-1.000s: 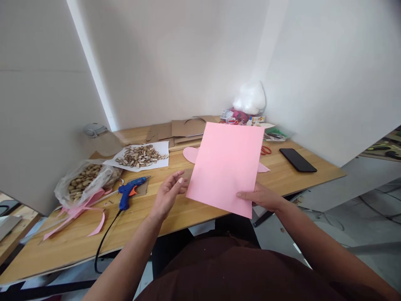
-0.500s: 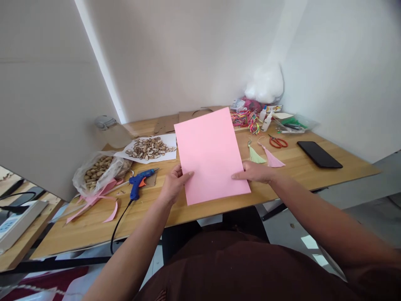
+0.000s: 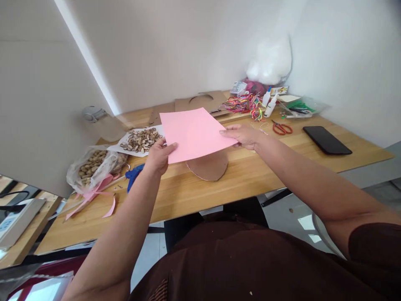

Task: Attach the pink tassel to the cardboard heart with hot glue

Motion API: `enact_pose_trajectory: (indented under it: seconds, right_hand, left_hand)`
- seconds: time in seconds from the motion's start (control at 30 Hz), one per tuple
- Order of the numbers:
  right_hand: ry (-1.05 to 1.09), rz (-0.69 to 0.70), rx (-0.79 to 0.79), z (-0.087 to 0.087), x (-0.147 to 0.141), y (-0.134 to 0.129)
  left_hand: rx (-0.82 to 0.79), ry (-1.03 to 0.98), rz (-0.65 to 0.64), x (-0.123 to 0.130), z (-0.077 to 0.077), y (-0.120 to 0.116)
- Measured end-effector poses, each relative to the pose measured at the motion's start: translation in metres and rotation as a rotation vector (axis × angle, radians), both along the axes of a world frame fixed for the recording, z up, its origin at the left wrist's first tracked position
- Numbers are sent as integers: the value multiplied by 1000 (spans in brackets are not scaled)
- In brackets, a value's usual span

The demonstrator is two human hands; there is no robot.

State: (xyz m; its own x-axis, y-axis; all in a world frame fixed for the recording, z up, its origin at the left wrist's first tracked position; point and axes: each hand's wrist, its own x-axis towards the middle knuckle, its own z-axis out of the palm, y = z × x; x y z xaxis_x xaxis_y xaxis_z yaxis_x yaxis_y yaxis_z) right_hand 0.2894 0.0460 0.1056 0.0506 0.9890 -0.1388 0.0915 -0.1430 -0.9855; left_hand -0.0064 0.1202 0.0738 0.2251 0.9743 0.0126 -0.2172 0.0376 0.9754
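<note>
A pink sheet of paper (image 3: 194, 133) is held up over the table between my two hands. My left hand (image 3: 159, 155) pinches its lower left corner, thumb on top. At the lower right corner, my right hand (image 3: 242, 136) grips the sheet the same way. Under the paper a rounded piece of brown cardboard (image 3: 209, 168) lies on the wooden table (image 3: 194, 200), its far part hidden by the sheet. A blue glue gun (image 3: 134, 175) rests left of my left hand, partly covered by my forearm.
Shells lie on white paper (image 3: 142, 141), beside a plastic bag of peanuts (image 3: 92, 166). Pink strips (image 3: 94, 192) are at the left. Farther right are colourful cords (image 3: 244, 104), glue bottles (image 3: 271, 105), red-handled scissors (image 3: 282, 128) and a black phone (image 3: 327, 140). Cut cardboard (image 3: 200, 102) lies at the back.
Both hands have lifted the pink paper away from me and tilted it flatter. The rounded cardboard beneath now shows. My right arm now covers the tassels, and my left forearm covers part of the glue gun.
</note>
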Motion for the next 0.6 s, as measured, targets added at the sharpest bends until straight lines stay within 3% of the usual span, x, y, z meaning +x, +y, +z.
enact_pose_trajectory:
  seconds: [0.1,0.2,0.3,0.47,0.6]
  right_hand:
    - [-36,33,91,15,4,13]
    - [-353,2,124,15,12,25]
    - [-687,6,141,-5,19,33]
    - [-919,15,172,-46,19,44]
    - [-1057,71,181,-61,16,53]
  left_hand:
    - [35,-51,22,-9,11,9]
    - [58,-76,62,-17,12,13]
    - [44,-83,113,-22,2,13]
    - [-9,-88,212,-25,-18,13]
    - [10,-90,259,-28,-25,17]
